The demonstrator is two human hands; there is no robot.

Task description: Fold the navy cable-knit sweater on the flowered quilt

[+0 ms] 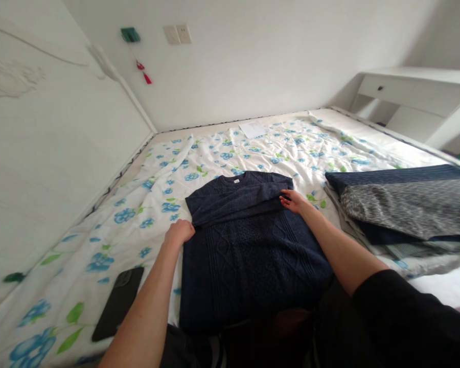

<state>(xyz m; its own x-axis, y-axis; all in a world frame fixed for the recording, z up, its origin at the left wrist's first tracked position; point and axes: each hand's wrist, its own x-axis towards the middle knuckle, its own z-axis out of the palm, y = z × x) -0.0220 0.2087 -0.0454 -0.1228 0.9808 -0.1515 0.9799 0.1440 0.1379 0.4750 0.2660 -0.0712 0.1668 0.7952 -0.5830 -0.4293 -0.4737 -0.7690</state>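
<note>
I am looking down across the bed [99, 225], its floral sheet running back to the wall, and the navy cable-knit sweater [249, 250] is lying flat near the bed's near edge, collar pointing away from me. I am judging that the folding is in its early stage: one sleeve is lying folded across the chest, and the body is not yet doubled over. My right hand [294, 201] is resting on the sweater's right shoulder with fingers spread and flat on the knit, gripping nothing. My left hand [179, 232] is sitting at the sweater's left edge with fingers curled, seemingly pinching the fabric, though I cannot tell for sure. The next fold, I am guessing, is calling for an even grip on both sides so the knit is not bunching. A stack of folded garments [402, 209] is sitting toward the bed's right edge, partly cut off. A dark phone [118, 304] is lying near the left corner. The sweater's hem is hidden beneath my dark clothing.
</note>
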